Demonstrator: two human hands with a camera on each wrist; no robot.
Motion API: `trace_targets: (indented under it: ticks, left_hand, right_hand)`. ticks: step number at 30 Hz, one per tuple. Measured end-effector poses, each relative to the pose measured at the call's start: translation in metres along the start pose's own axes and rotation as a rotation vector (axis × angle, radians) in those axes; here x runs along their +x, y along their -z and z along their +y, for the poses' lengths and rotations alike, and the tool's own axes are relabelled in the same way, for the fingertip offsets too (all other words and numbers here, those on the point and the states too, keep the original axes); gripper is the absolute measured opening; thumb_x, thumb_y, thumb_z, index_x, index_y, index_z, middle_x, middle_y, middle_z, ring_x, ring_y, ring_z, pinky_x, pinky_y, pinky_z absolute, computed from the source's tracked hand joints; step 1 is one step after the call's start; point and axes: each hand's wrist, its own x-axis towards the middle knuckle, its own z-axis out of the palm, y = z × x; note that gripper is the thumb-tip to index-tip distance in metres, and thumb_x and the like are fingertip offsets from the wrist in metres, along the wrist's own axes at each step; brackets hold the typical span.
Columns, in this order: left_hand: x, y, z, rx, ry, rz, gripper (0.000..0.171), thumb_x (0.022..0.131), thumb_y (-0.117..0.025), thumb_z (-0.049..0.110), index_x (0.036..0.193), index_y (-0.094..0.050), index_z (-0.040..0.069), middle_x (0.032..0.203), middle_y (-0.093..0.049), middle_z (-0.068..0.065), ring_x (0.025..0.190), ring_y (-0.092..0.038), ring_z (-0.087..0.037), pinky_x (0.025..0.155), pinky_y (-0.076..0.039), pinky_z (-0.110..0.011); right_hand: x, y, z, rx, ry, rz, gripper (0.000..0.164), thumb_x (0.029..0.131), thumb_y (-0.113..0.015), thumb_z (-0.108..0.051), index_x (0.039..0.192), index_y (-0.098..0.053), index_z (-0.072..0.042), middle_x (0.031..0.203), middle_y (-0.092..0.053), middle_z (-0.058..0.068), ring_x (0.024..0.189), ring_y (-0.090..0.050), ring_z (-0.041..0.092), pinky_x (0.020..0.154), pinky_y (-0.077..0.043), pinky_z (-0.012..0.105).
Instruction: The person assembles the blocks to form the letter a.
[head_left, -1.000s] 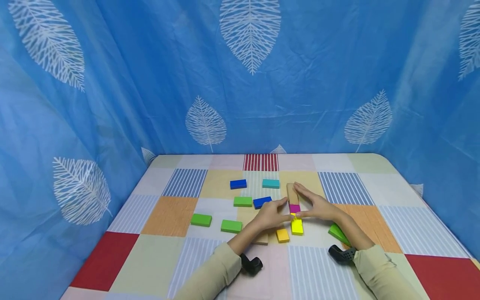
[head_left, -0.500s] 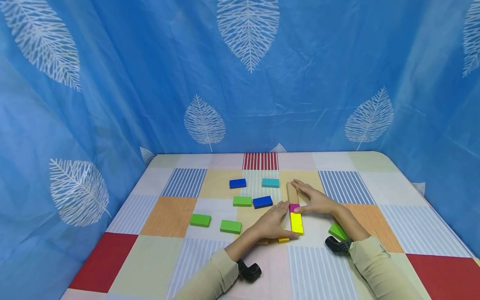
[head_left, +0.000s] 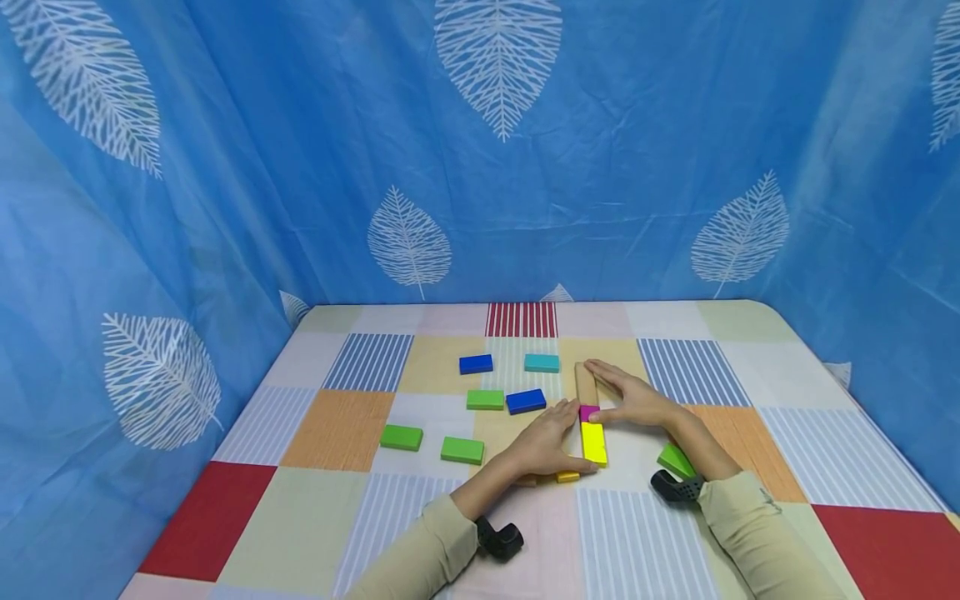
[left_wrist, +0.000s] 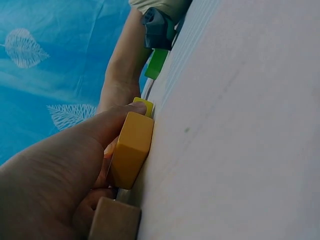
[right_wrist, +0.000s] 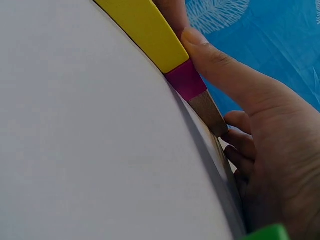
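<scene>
A straight row of blocks lies right of the table's middle: a plain wooden block [head_left: 585, 384] at the far end, a small magenta block [head_left: 588, 412], then a yellow block [head_left: 594, 445] nearest me. My left hand [head_left: 542, 447] lies along the row's left side, fingertips by the magenta block and thumb against the yellow block's near end. From the right, my right hand [head_left: 639, 402] touches the row, its thumb at the magenta block and its fingers beside the wooden one. Below my left hand sit an orange block [left_wrist: 132, 150] and another wooden block [left_wrist: 116, 220], partly hidden.
Left of the row lie loose green blocks [head_left: 462, 451], two blue blocks [head_left: 526, 402] and a turquoise block [head_left: 542, 363]. One green block [head_left: 677, 460] is beside my right wrist. A blue leaf-patterned curtain [head_left: 480, 208] surrounds the patchwork-covered table [head_left: 705, 533].
My left thumb has moved from the magenta-yellow joint to the yellow block's near end, its hand now covering part of the orange block. My right thumb has shifted slightly away from me.
</scene>
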Motion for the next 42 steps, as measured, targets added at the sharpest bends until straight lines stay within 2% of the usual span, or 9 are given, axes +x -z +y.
trace_targets:
  ticks: [11,25,37,42]
  left_hand:
    - [0.0005,0.0019,-0.0007,0.002,-0.003,-0.001,0.098,0.074,-0.068,0.056,0.146,-0.024,0.005,0.15,-0.025,-0.006,0.138,-0.016,-0.015,0.11,-0.016,-0.028]
    - [-0.0003,0.0023,0.0009,0.014,0.014,-0.008,0.098,0.075,-0.066,0.058,0.146,-0.024,0.007,0.15,-0.024,-0.004,0.138,-0.016,-0.014,0.11,-0.017,-0.028]
    - [0.0001,0.0011,0.0004,0.041,0.009,-0.011,0.098,0.075,-0.065,0.059,0.147,-0.023,0.007,0.151,-0.023,-0.004,0.138,-0.015,-0.014,0.11,-0.016,-0.027]
    - [-0.0002,0.001,0.0004,0.03,0.019,-0.013,0.098,0.075,-0.065,0.059,0.147,-0.023,0.007,0.151,-0.023,-0.003,0.138,-0.016,-0.013,0.11,-0.016,-0.028]
  right_hand:
    - [0.0,0.0036,-0.001,0.053,-0.001,-0.022,0.084,0.08,-0.069,-0.04,0.146,-0.027,-0.01,0.151,-0.021,0.013,0.136,-0.017,0.038,0.104,-0.015,0.062]
    - [0.0008,0.0017,0.0023,0.061,0.019,0.018,0.066,0.089,-0.061,-0.033,0.144,-0.033,-0.01,0.148,-0.026,0.016,0.135,-0.02,0.038,0.105,-0.016,0.06]
    - [0.0005,0.001,0.0026,0.073,0.008,0.029,0.066,0.088,-0.063,-0.034,0.143,-0.035,-0.012,0.148,-0.026,0.015,0.135,-0.019,0.038,0.105,-0.014,0.06]
    - [0.0001,0.0019,0.0024,0.088,0.027,0.039,0.064,0.089,-0.062,-0.03,0.143,-0.035,-0.008,0.149,-0.023,0.015,0.135,-0.02,0.038,0.105,-0.016,0.059]
